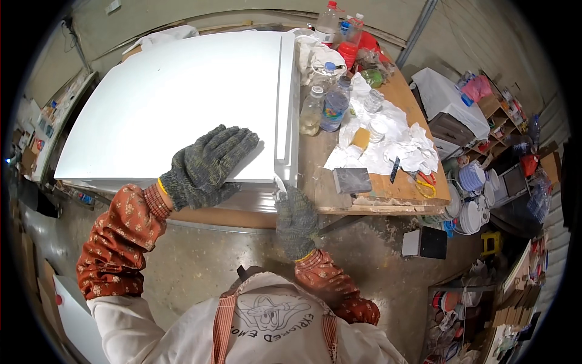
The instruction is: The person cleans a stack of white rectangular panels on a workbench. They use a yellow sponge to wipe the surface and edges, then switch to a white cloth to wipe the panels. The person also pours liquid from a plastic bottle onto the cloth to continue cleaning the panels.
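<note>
Wooden table (388, 193): brown, stained top
Left part: large white box-like piece (176, 103)
Right part: capped plastic bottles (334, 111), crumpled white sheet (394, 124), grey block (352, 181) near the front edge

Got my gloved left hand (209, 165) laid flat on this big white panel (176, 103), right hand (296, 221) down at its near right corner. Wooden bench (318, 164) off to the right's kinda messy: bottles (334, 111), yellow block (361, 139), grey block (352, 181), crumpled white sheets (397, 130).
</note>
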Available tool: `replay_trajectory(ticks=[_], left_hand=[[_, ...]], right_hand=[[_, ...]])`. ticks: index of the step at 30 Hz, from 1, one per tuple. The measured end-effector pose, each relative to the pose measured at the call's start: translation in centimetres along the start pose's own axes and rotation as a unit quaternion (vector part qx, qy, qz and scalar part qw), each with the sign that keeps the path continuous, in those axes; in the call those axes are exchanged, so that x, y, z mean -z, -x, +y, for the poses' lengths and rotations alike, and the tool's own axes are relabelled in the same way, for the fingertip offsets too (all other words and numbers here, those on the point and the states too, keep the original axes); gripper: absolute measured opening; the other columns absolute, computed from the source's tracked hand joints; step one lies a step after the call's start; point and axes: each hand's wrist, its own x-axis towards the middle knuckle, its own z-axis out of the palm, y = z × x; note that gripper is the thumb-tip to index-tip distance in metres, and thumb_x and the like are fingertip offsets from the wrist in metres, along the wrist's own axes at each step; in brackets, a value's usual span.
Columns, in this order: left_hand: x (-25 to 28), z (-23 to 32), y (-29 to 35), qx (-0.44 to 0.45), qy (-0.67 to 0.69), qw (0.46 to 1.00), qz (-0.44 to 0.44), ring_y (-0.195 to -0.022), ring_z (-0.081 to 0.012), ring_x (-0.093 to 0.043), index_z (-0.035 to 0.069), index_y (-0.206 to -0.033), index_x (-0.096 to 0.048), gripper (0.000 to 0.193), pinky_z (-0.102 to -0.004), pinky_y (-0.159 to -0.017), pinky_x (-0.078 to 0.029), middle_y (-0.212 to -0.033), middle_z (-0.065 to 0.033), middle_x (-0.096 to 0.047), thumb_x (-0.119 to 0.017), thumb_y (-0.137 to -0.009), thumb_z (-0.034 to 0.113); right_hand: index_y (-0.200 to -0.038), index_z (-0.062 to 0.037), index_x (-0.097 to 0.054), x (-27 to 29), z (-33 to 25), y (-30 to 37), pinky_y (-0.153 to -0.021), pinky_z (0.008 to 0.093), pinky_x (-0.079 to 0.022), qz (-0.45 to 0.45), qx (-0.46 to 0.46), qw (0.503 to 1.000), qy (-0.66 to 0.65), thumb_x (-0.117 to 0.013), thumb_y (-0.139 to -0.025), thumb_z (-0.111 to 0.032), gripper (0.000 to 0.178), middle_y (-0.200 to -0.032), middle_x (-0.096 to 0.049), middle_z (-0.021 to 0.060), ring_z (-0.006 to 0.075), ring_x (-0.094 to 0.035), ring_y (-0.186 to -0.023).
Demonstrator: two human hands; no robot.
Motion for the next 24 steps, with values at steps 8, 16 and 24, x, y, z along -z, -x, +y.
replay_trajectory(ticks=[8,16,24], left_hand=[[0.1,0.2,-0.4,-0.018,-0.006,1.0,0.016,-0.124,-0.0351,-0.043,0.002,-0.137,-0.035,0.079,-0.0476,-0.108,-0.031,-0.135,-0.0197,-0.044,-0.07,-0.071,0.027],[0.5,0.3,-0.3,0.014,-0.015,1.0,-0.007,-0.127,-0.037,-0.039,0.0,-0.136,-0.036,0.081,-0.0489,-0.108,-0.029,-0.137,-0.0208,-0.041,-0.069,-0.068,0.026],[-1.1,1.2,-1.5,0.121,-0.192,0.973,0.05,-0.126,-0.0301,-0.043,0.006,-0.133,-0.044,0.052,-0.0445,-0.106,-0.035,-0.135,-0.0145,-0.046,-0.054,-0.083,0.015]], right_hand=[[-0.119,-0.0062,-0.056,-0.2,2.1,1.8,-0.086,0.0392,-0.047,-0.095,0.099,0.982,0.127,-0.053,-0.087,-0.007,0.032,-0.106,-0.059,0.0154,0.0283,-0.057,-0.099],[-0.115,-0.0047,-0.056,7.5,2.5,-6.2,-0.067,0.0292,-0.05,-0.028,-0.263,0.949,-0.17,-0.046,-0.094,-0.018,0.027,-0.096,-0.06,0.0111,0.0145,-0.057,-0.083],[-0.106,-0.0084,-0.061,19.5,22.8,-23.0,-0.08,0.0407,-0.048,-0.055,-0.076,0.963,0.251,-0.049,-0.089,-0.019,0.023,-0.101,-0.063,0.0157,0.0338,-0.059,-0.093]])
